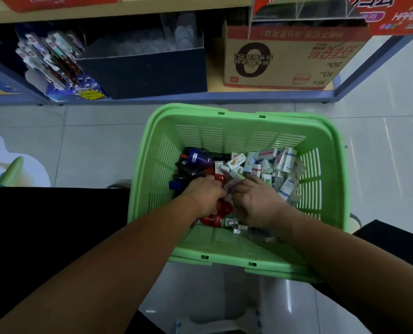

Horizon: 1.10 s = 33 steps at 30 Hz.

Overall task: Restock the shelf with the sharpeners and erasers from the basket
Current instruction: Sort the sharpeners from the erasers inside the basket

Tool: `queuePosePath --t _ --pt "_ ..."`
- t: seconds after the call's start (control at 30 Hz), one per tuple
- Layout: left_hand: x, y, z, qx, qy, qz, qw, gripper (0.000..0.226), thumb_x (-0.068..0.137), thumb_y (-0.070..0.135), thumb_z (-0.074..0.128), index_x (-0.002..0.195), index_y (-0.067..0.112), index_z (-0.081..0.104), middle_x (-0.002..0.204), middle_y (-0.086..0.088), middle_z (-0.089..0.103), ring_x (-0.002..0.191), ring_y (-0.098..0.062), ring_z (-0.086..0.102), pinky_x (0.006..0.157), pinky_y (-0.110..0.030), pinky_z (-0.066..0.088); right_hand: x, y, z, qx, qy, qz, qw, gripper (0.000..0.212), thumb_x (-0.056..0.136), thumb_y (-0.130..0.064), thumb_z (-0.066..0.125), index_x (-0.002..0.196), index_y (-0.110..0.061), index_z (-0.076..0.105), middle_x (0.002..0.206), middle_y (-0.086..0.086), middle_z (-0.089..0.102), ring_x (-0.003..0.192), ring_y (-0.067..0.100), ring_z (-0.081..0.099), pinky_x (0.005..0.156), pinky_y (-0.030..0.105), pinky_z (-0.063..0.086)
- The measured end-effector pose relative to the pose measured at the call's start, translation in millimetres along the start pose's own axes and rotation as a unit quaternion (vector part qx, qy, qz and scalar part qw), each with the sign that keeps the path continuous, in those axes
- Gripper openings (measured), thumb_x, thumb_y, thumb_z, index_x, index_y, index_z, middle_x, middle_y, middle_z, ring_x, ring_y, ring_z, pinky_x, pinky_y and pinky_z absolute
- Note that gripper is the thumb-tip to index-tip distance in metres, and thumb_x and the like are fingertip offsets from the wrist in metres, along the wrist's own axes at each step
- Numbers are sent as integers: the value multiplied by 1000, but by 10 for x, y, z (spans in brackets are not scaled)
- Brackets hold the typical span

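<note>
Sharpeners (196, 162) left, boxed erasers (273, 165) right, heaped in green basket (224, 112), centre frame. Left hand (205, 194) and right hand (256, 201) dig among them; grip cannot be told. Shelf (200, 96), upper frame. Restocking judged mostly outstanding.

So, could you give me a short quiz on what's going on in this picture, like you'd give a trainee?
1. True or false: both the left hand and the right hand are down inside the green basket.
2. The small white boxes lie mostly on which side of the basket? A left, B right, C out on the floor.
3. Fill in: on the bottom shelf, the cardboard box stands to the ___ of the dark box.
Key: 1 true; 2 B; 3 right.
</note>
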<state>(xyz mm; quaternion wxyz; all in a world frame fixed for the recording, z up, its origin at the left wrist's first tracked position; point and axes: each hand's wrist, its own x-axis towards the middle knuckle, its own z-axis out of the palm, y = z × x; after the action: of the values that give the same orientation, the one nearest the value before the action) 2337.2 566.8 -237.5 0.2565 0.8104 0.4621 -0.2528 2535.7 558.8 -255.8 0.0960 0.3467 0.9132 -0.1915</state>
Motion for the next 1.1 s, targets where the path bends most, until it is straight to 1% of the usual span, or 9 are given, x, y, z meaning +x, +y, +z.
queuePosePath --t 0.17,0.3,0.4,0.57,0.77,0.87,0.93,1.0,1.1 --pt "-113 -50 -157 13 2 -59 998 42 86 31 77 124 22 63 120 -2 58 113 -21 54 98 -40 51 72 -81 -14 -12 -117 -4 993 55 95 -40 58 149 -30 53 160 -9 47 158 21 21 125 62 -9" --pt "-163 -180 -482 102 2 -125 987 34 90 23 71 123 19 62 109 -3 63 103 -23 62 86 -38 55 108 -137 -56 -85 -188 -5 978 64 104 -55 38 164 -38 23 174 0 15 162 26 -2 116 67 -22" --pt "-240 -239 -532 126 16 -129 983 36 92 22 68 127 21 60 116 -5 62 111 -25 58 85 -37 51 86 -198 -27 -143 -213 -13 966 58 106 -62 20 162 -46 22 173 7 12 161 33 -4 118 71 -20" --pt "-316 -269 -414 143 34 -130 981 36 89 21 68 126 23 65 126 -4 58 121 -25 49 95 -40 49 110 -192 -51 -150 -168 9 974 66 104 -66 14 148 -35 53 166 7 29 159 32 10 120 65 -14" --pt "-217 -232 -473 120 24 -140 983 41 86 43 73 120 22 64 122 -4 58 119 -24 50 95 -40 45 82 -172 -110 -130 -165 26 977 81 100 -72 9 150 -27 53 163 6 38 158 30 18 125 63 -9" --pt "-40 -224 -521 44 139 -77 986 30 91 36 65 115 18 67 115 -4 58 114 -24 52 94 -38 44 98 -79 -172 -63 -22 -11 998 62 99 -64 23 103 -30 74 106 -1 69 112 24 60 103 48 28" --pt "104 -221 -506 33 164 -32 985 25 91 24 62 114 17 68 116 -3 60 116 -25 52 99 -37 39 149 -2 -202 -51 115 -17 992 43 97 -50 42 86 -22 72 88 0 63 86 25 58 83 42 33" --pt "200 -238 -453 36 131 -20 991 29 91 27 63 118 19 67 119 -2 61 120 -25 51 108 -39 34 240 84 -188 -55 167 -12 984 31 91 -38 54 93 -14 74 99 6 66 91 30 61 81 43 38" --pt "199 -284 -375 63 99 -28 993 37 92 38 63 126 22 65 123 0 61 123 -23 49 112 -40 29 400 197 -156 -72 52 -8 996 48 88 -36 67 130 -13 69 138 10 63 131 34 56 106 53 41"
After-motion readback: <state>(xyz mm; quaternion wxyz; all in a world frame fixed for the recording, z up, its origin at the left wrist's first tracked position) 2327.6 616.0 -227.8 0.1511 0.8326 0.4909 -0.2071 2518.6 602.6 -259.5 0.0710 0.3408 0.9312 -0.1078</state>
